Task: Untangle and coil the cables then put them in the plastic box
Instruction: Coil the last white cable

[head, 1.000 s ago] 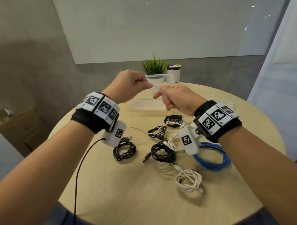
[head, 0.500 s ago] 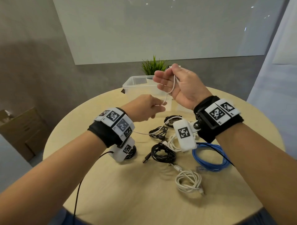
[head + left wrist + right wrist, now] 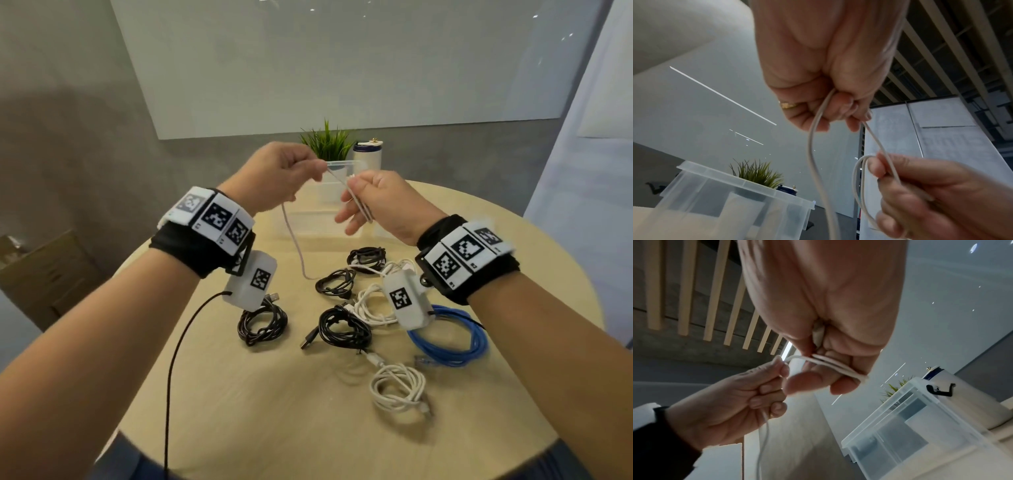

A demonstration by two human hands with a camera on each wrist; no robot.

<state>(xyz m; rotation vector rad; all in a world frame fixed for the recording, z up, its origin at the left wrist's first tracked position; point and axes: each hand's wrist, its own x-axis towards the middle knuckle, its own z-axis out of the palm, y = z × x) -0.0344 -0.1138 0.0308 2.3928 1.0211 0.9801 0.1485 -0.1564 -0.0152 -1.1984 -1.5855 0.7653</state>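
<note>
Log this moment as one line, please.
stage: coiling white cable | left hand: pinches cable | right hand: holds loops | plastic box: behind hands | other cables: on table

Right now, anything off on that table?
Nothing damaged or spilled. Odd bit: the white cable both hands hold trails down into the cable pile, so it looks still tangled there. The box appears empty.

White cable point(image 3: 294, 240), blue cable point(image 3: 448, 339), black coils point(image 3: 344, 329) (beige table point(image 3: 274, 411)).
</note>
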